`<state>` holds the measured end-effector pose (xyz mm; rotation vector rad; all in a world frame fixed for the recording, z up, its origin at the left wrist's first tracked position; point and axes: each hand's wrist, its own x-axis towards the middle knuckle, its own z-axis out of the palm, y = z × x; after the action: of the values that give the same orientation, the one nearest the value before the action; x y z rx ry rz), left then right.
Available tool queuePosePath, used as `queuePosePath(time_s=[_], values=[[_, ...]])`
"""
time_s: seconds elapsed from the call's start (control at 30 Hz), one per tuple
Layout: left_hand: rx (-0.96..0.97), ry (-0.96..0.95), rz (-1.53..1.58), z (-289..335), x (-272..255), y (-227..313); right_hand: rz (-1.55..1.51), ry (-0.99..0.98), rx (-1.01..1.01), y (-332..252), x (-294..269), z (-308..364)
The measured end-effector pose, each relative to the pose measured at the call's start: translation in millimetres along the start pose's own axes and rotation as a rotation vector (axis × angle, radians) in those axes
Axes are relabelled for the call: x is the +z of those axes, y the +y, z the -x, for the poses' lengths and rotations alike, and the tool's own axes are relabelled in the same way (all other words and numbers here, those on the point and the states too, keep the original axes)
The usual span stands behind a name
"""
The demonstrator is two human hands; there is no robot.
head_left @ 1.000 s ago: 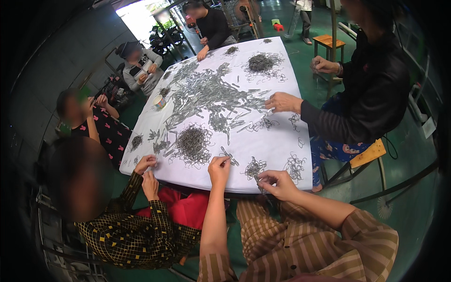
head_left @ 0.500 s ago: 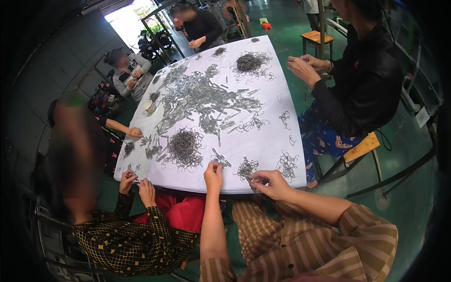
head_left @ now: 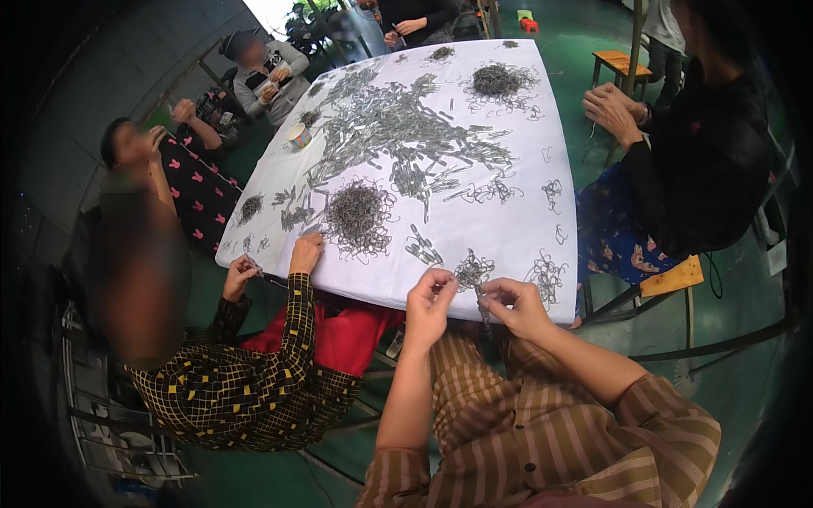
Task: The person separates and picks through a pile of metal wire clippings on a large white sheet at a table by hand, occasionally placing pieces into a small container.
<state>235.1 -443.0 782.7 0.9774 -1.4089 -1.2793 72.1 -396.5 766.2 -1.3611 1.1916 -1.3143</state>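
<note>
My left hand is closed in a pinch at the table's near edge, fingertips turned toward the right hand; anything in them is too small to make out. Across from it, my right hand pinches a short dark strand of small metal pieces, which hangs below the fingers. Just beyond both hands lies a small heap of dark curved wire pieces. Left of that heap, a few slim grey metal strips lie loosely together. More wire pieces are scattered to the right of my right hand.
The white-covered table bears a wide spread of grey strips, a large wire heap and a far one. A paper cup stands at left. Co-workers sit around it; a patterned sleeve is close on my left.
My left hand has left the loose strips and come right, near my right hand. The view has shifted. The left neighbour's hand has reached farther onto the table; another person's hands have risen.
</note>
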Motion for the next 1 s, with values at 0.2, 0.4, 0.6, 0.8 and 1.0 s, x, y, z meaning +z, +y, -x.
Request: queuePosePath(time_s=[0.2, 0.4, 0.6, 0.8, 1.0], values=[[0.03, 0.005, -0.116, 19, 7, 1, 0.049, -0.03, 0.008, -6, 3, 2], [0.084, 0.084, -0.177, 22, 17, -3, 0.158, -0.044, -0.091, -1, -3, 9], [0.076, 0.033, -0.016, 29, 27, 9, 0.179, -0.068, -0.183, -6, -5, 16], [0.072, 0.017, -0.147, 37, 25, 17, 0.212, -0.077, -0.176, -7, -8, 19], [0.095, 0.04, -0.152, 37, 24, 18, 0.146, -0.051, -0.22, -6, -4, 20]])
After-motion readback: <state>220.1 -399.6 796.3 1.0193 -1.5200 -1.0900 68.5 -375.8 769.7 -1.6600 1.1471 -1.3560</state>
